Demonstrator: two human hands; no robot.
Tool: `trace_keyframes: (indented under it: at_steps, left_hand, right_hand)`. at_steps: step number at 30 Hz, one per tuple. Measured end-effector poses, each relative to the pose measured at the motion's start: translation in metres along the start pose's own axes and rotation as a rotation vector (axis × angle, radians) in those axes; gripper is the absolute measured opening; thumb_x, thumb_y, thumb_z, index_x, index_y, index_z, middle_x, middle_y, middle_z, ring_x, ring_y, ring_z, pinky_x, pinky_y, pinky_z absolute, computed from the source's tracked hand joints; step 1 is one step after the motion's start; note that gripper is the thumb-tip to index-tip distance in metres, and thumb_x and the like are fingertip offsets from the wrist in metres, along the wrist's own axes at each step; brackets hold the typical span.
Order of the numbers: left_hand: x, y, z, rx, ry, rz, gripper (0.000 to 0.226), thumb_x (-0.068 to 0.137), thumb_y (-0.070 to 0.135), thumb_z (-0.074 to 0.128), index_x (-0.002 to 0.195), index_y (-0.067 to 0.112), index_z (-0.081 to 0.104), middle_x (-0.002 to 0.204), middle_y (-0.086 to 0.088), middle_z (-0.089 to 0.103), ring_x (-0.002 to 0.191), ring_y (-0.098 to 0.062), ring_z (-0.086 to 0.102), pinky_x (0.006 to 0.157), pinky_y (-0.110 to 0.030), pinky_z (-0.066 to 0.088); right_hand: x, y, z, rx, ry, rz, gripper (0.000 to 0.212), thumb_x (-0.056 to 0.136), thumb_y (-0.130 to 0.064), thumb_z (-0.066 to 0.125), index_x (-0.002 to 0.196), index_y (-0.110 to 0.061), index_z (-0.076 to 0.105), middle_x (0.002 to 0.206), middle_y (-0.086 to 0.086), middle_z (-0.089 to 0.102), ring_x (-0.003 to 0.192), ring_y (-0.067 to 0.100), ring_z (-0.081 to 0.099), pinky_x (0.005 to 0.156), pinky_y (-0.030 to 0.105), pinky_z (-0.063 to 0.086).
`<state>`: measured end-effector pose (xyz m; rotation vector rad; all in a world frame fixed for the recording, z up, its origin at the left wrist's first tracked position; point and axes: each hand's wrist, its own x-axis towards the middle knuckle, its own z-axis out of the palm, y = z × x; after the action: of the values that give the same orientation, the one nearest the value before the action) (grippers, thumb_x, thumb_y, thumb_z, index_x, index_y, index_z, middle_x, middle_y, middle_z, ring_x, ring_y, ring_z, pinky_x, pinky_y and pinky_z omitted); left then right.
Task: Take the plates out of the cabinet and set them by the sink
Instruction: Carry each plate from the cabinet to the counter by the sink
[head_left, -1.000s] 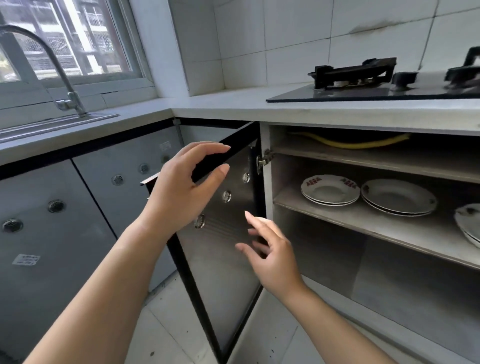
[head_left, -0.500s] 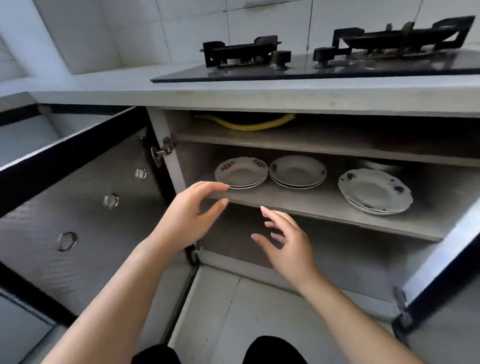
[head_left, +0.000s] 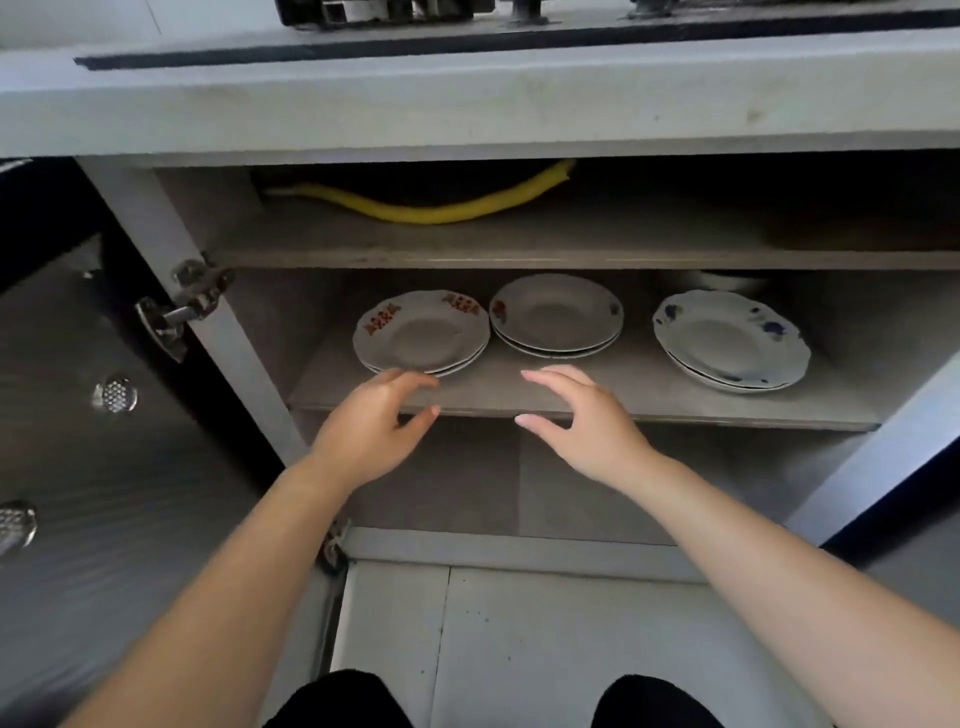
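As plates (head_left: 556, 314) sit on the shelf (head_left: 623, 389), left hand (head_left: 371, 434) and right hand (head_left: 582, 423) hover at its front edge — fingers spread, holding nothing.

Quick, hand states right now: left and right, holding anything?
Left hand: open, holds nothing, fingertips by the red-patterned plates.
Right hand: open, holds nothing, over the shelf edge.

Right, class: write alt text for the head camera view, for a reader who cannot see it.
A person's left hand and right hand, both open and empty, reach toward the red-patterned plates at the left of a shelf in an open cabinet. Beside them sit the middle plates and, farther right, the blue-flowered plates; a yellow hose lies on the shelf above.
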<state>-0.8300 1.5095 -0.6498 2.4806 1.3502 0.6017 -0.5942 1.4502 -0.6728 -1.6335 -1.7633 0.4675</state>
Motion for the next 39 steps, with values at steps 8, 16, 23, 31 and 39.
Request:
trace_keyframes:
  at_steps: [8,16,23,31,39]
  left_hand:
    - [0.046,-0.069,-0.004,0.001,-0.042,0.021,0.036,0.089,0.029,0.057,0.123,0.015,0.055,0.126,-0.004,0.054,0.115,-0.02,0.052,0.093,-0.029,0.042]
    - [0.073,-0.095,0.023,0.104,-0.051,0.081,0.042,0.085,0.034,0.06,0.122,0.016,0.055,0.126,-0.004,0.054,0.113,-0.023,0.054,0.089,-0.039,0.05]
    - [0.083,-0.107,0.048,0.188,-0.047,0.113,0.036,0.08,0.025,0.066,0.114,0.017,0.062,0.114,-0.006,0.065,0.1,-0.031,0.061,0.082,-0.042,0.054]
    - [0.087,-0.118,0.059,0.121,0.057,0.144,0.03,0.078,0.032,0.049,0.098,0.021,0.069,0.095,0.0,0.071,0.083,-0.027,0.066,0.073,-0.033,0.056]
    - [0.083,-0.114,0.062,0.092,0.095,0.155,0.028,0.081,0.034,0.051,0.096,0.021,0.07,0.091,0.001,0.07,0.08,-0.023,0.065,0.072,-0.025,0.049]
  right_hand:
    - [0.079,-0.017,0.035,-0.166,-0.066,0.003,0.052,0.086,-0.037,0.063,0.133,-0.019,0.05,0.138,0.003,0.046,0.128,0.02,0.043,0.104,0.027,0.031]
    - [0.127,0.004,0.072,-0.38,-0.119,-0.222,0.048,0.084,-0.028,0.066,0.128,-0.013,0.054,0.138,0.009,0.047,0.126,0.026,0.045,0.102,0.033,0.038]
    - [0.15,0.027,0.101,-0.371,-0.128,-0.454,0.038,0.064,-0.006,0.081,0.1,-0.008,0.07,0.106,0.016,0.066,0.095,0.035,0.066,0.078,0.041,0.054]
    - [0.155,0.039,0.113,-0.301,-0.022,-0.56,0.021,0.075,-0.018,0.063,0.093,-0.014,0.073,0.089,0.006,0.071,0.078,0.028,0.068,0.063,0.029,0.057]
    - [0.15,0.036,0.11,-0.227,-0.017,-0.572,0.027,0.08,-0.021,0.052,0.093,-0.013,0.074,0.087,0.006,0.073,0.074,0.029,0.067,0.065,0.031,0.056]
